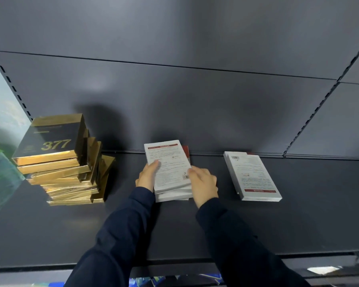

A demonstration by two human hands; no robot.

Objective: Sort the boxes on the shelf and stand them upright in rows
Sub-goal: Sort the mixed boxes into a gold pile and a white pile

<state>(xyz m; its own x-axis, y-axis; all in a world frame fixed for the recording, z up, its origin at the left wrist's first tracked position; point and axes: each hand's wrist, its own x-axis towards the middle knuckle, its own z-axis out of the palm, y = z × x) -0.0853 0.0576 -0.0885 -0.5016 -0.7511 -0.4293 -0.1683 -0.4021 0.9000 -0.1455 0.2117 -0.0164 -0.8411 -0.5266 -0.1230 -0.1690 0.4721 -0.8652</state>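
Note:
A stack of flat white boxes [170, 162] with red bands and printed text lies in the middle of the dark shelf [298, 220]. My left hand [147, 176] grips its left side with the thumb on the top box. My right hand [203, 184] clasps its right side. A second, smaller pile of white boxes [254, 177] lies flat to the right, untouched. At the left stands a leaning pile of several gold and black boxes [60, 162], the top one marked 377. Every box lies flat.
The shelf's dark back panel [195, 100] rises right behind the boxes. A slotted upright [10, 81] borders the left side and another runs at the right [311, 119]. The shelf's front lip [298, 256] runs below my sleeves.

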